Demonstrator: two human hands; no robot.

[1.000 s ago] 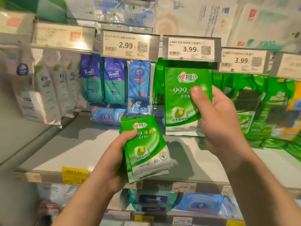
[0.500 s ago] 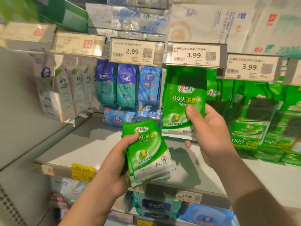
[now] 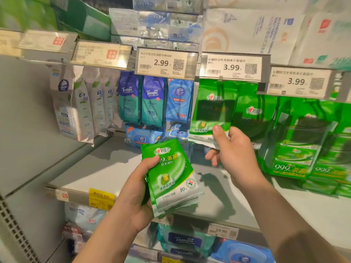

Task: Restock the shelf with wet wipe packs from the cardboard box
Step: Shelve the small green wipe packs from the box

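My left hand grips a small stack of green wet wipe packs in front of the grey shelf. My right hand pinches the bottom edge of another green pack, thumb on its front, held up high under the 3.99 price tag. That pack hangs beside other green packs in the same row. The cardboard box is out of view.
Blue Tempo packs and a Vinda pack hang left of the green row. White pouches hang further left. Larger green multipacks stand at right. Blue tubs sit at the shelf's back. A lower shelf holds more packs.
My right hand has lifted its green pack further back and up under the price rail, its grip sliding down to the pack's bottom edge. The left hand's stack has stayed about level.
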